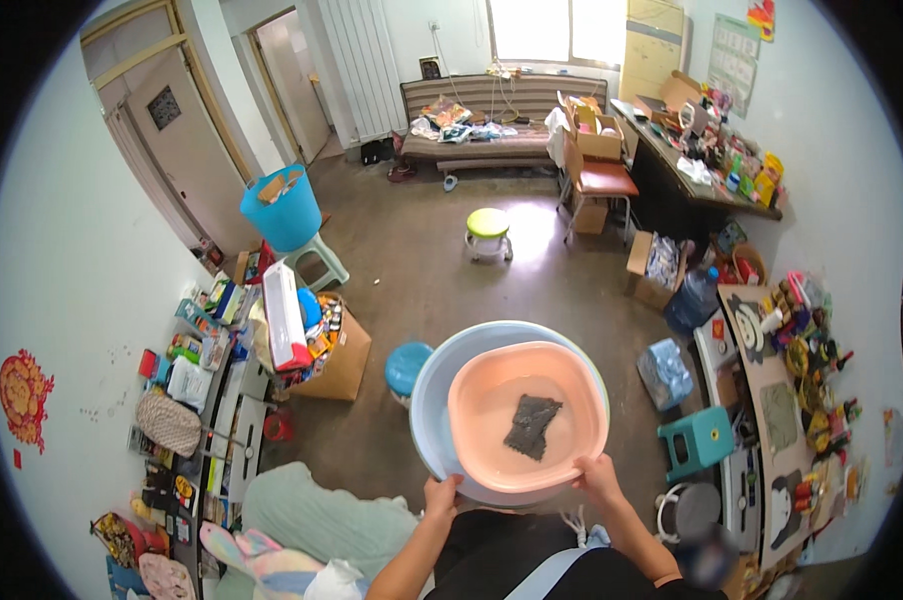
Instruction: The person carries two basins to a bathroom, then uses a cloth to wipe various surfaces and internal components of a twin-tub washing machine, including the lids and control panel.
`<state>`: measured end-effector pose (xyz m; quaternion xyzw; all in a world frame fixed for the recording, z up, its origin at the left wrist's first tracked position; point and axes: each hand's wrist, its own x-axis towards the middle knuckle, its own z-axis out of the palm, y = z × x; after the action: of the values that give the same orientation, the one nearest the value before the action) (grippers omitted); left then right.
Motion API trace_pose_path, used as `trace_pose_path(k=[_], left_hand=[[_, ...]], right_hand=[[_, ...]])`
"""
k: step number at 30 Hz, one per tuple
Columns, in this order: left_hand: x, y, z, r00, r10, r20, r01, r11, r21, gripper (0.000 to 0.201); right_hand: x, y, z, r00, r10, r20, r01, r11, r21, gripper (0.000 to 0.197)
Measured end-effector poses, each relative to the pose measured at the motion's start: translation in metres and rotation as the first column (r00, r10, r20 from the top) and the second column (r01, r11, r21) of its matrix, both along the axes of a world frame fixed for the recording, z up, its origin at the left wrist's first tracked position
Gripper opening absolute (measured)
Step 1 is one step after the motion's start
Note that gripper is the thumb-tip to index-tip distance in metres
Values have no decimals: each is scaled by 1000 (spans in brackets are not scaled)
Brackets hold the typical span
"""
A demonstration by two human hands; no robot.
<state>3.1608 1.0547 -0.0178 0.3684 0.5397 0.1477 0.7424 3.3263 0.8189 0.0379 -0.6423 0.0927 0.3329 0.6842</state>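
A peach-pink plastic basin (477, 440) sits inside a larger pale blue basin (434, 395), in front of my body. On the pink basin's bottom lies a crumpled dark grey cloth (534, 425), which looks wet. My left hand (442, 493) is closed on the near left rim of the blue basin. At the near right, my right hand (598, 476) grips the rim of the pink basin, where the two rims lie close together. The undersides of both basins are hidden, as are most of my fingers.
A blue stool (408, 368) stands just left of the basins, near a full cardboard box (342, 355). On the right are a teal stool (694, 440), a wrapped blue pack (665, 374) and a cluttered low cabinet (772, 400). A green-topped stool (488, 223) stands ahead.
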Motion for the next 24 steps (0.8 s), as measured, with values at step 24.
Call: trace_pose_path(k=[24], left_hand=[[526, 443, -15, 938, 338, 75, -333, 940, -71, 46]], right_hand=[[619, 521, -6, 929, 366, -53, -364, 931, 34, 20]])
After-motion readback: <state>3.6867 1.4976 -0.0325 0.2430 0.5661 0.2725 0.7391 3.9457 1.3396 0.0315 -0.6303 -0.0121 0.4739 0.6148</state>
